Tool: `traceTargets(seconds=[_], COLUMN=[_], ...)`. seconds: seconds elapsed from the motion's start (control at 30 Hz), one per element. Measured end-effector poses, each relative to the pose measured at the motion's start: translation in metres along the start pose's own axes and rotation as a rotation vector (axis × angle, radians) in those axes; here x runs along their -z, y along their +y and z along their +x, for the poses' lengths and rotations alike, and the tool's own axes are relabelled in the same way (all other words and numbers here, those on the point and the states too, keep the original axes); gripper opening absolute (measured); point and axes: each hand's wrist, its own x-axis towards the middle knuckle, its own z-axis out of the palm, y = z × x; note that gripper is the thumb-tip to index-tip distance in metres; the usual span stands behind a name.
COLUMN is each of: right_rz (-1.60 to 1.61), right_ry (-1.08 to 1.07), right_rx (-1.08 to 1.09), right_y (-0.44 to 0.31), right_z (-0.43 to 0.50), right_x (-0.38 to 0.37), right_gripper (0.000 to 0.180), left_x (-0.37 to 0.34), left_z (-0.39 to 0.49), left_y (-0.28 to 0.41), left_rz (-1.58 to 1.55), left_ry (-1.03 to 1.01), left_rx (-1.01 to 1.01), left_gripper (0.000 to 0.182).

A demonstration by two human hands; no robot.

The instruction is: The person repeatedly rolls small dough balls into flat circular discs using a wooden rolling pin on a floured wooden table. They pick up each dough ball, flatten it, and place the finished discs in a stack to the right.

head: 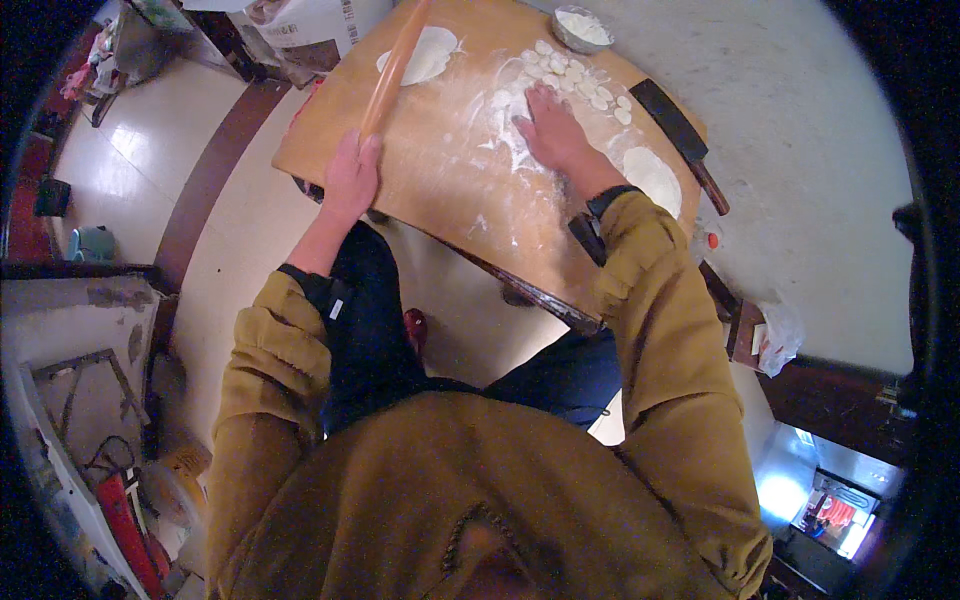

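Note:
My left hand (pixel 352 174) grips the near end of a long wooden rolling pin (pixel 396 71), which slants away over the wooden board (pixel 435 157). Under the pin's far part lies a flat white dough sheet (pixel 433 56). My right hand (pixel 555 131) rests with spread fingers on the floured board, just nearer than several small flattened dough pieces (pixel 571 75). Another round dough sheet (pixel 651 176) lies beside my right forearm, partly hidden by the sleeve. A clear bowl of flour (pixel 583 28) stands at the board's far edge.
A cleaver (pixel 670 120) with a dark blade lies along the board's right edge, its wooden handle sticking out past it. A red bottle cap (pixel 712 240) shows near the right edge. A printed sack (pixel 307 37) stands beyond the far left edge. A plastic bag (pixel 780 337) hangs at right.

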Motion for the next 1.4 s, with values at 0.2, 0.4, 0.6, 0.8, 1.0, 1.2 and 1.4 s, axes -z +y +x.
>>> traceTargets(seconds=[0.2, 0.4, 0.6, 0.8, 1.0, 1.2, 1.4], right_rz=[0.076, 0.14, 0.022, 0.113, 0.191, 0.133, -0.125], right_ry=[-0.026, 0.192, 0.211, 0.057, 0.016, 0.33, 0.26], right_rx=[0.209, 0.047, 0.099, 0.126, 0.172, 0.157, 0.03], right_y=[0.002, 0.016, 0.036, 0.034, 0.013, 0.01, 0.001], right_z=[-0.06, -0.016, 0.042, 0.022, -0.048, -0.025, 0.009], right_x=[-0.007, 0.006, -0.001, 0.0, 0.021, 0.022, -0.01], right_gripper=[0.053, 0.045, 0.042, 0.026, 0.019, 0.027, 0.026], left_x=[0.003, 0.002, 0.003, 0.001, 0.001, 0.005, 0.004], left_z=[0.0, 0.001, 0.003, -0.002, -0.003, 0.001, 0.001], left_y=[0.006, 0.01, 0.003, 0.0, 0.004, 0.01, 0.012], left_rz=[-0.041, 0.09, 0.028, 0.007, 0.056, 0.018, -0.01], left_ry=[-0.038, -0.021, -0.037, -0.071, -0.077, -0.067, -0.049], left_rx=[0.027, 0.041, 0.041, 0.089, 0.077, 0.106, 0.083], left_gripper=[0.027, 0.027, 0.028, 0.031, 0.034, 0.032, 0.03])
